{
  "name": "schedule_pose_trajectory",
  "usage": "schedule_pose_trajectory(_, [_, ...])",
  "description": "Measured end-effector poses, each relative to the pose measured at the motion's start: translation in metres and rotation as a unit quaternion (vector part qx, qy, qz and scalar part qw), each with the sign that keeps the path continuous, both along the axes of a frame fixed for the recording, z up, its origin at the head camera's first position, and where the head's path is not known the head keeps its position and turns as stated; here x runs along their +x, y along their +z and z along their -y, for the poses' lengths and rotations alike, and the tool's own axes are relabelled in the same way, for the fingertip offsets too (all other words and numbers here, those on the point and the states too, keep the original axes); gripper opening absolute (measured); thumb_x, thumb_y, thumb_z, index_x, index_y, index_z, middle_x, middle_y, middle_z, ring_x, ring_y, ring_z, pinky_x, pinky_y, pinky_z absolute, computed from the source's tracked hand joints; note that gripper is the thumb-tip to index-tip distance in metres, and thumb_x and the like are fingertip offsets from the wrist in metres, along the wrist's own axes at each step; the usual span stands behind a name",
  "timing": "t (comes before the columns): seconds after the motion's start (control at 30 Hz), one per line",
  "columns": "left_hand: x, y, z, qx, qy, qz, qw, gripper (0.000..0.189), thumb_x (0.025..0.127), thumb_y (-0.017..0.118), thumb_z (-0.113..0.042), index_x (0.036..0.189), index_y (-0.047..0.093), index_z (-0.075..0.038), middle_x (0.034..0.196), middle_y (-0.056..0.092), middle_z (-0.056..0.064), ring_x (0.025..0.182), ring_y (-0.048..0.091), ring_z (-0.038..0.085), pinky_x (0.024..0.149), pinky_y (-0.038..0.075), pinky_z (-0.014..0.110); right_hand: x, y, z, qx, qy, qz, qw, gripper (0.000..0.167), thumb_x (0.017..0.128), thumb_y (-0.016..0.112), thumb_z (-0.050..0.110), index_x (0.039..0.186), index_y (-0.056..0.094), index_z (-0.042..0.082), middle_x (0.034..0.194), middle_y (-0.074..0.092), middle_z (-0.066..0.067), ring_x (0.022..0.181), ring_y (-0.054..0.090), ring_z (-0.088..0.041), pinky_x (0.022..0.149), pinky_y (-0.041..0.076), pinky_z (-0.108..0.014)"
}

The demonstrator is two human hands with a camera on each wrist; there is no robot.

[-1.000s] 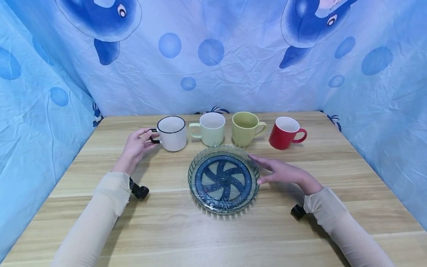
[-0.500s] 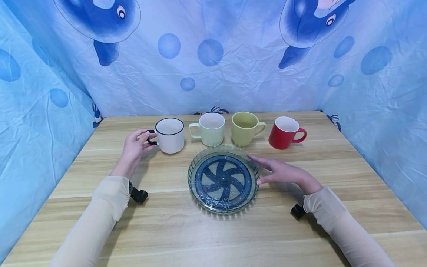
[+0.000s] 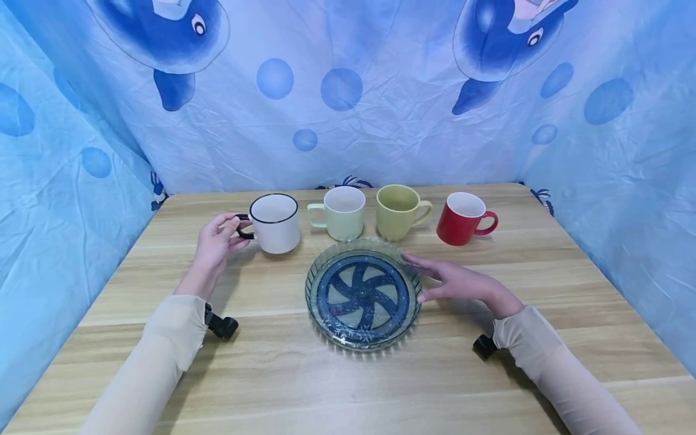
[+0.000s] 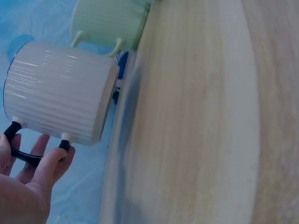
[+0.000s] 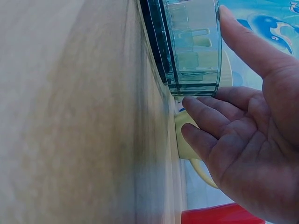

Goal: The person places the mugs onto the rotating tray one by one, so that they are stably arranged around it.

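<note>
My left hand [image 3: 214, 241] pinches the black handle of a white mug [image 3: 277, 232] with a dark rim, at the back left of the table. In the left wrist view, thumb and fingers close around that handle, and blue cloth shows between the ribbed mug [image 4: 60, 93] and the tabletop. A round clear-glass dish [image 3: 363, 292] with a blue swirl pattern rests at mid-table. At its right side is my right hand [image 3: 462, 284], fingers spread, thumb and fingertips against the wall. The right wrist view shows the palm [image 5: 252, 154] facing the glass side.
Right of the white mug stand a pale green mug [image 3: 344, 220], an olive-green mug [image 3: 396, 217] and a red mug [image 3: 458, 225] in a row along the back. Blue dolphin-print cloth [image 3: 348, 145] hangs behind the wooden table [image 3: 348, 393].
The white mug has shifted slightly left and toward me, in my left hand. My right hand, the dish and the other mugs stay where they were.
</note>
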State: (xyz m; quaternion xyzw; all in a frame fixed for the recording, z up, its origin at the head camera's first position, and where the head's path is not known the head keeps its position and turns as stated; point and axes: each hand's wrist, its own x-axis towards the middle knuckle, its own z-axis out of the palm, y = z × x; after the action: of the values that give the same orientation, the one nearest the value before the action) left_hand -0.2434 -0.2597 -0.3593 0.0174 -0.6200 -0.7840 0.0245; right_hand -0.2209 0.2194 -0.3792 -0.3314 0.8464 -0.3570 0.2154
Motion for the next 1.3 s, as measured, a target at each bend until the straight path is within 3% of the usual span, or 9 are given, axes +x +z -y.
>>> schedule_pose_trajectory(0.4, [0.015,0.018,-0.024,0.025,-0.021,-0.012,0.9994,0.012,0.101,0.048,-0.017,0.096,0.058,-0.012,0.088,0.075,-0.005,0.075,0.074,0.013,0.071,0.061,0.022,0.0,-0.001,-0.002,0.003,-0.003,-0.004,1.0,0.091,0.084,0.075,0.033,0.155,0.022,0.012,0.16,0.027,-0.012,0.147,0.027,-0.035,0.115,0.033,-0.056])
schedule_pose_trajectory(0.67, [0.019,0.026,-0.039,0.032,-0.053,-0.022,0.9979,0.013,0.1,0.049,-0.017,0.094,0.06,-0.013,0.089,0.074,-0.004,0.076,0.074,0.014,0.073,0.061,0.023,0.001,0.001,-0.003,0.004,-0.005,-0.005,1.0,0.091,0.084,0.075,0.032,0.155,0.022,0.011,0.16,0.027,-0.012,0.147,0.027,-0.035,0.115,0.033,-0.055])
schedule_pose_trajectory(0.97, [0.025,0.027,-0.047,0.038,-0.084,-0.003,0.9958,0.012,0.1,0.049,-0.017,0.095,0.059,-0.013,0.093,0.074,-0.003,0.081,0.074,0.015,0.077,0.061,0.025,0.001,-0.001,0.001,0.0,-0.005,0.001,1.0,0.09,0.083,0.075,0.03,0.155,0.023,0.012,0.16,0.028,-0.011,0.147,0.027,-0.034,0.116,0.032,-0.055])
schedule_pose_trajectory(1.3, [0.026,0.026,-0.065,0.026,-0.12,-0.009,0.9924,0.015,0.101,0.048,-0.015,0.093,0.061,-0.015,0.094,0.074,-0.004,0.085,0.074,0.015,0.079,0.061,0.026,0.002,0.001,0.001,0.004,-0.01,0.002,0.9999,0.09,0.083,0.076,0.03,0.155,0.023,0.012,0.16,0.027,-0.011,0.147,0.027,-0.034,0.116,0.033,-0.055])
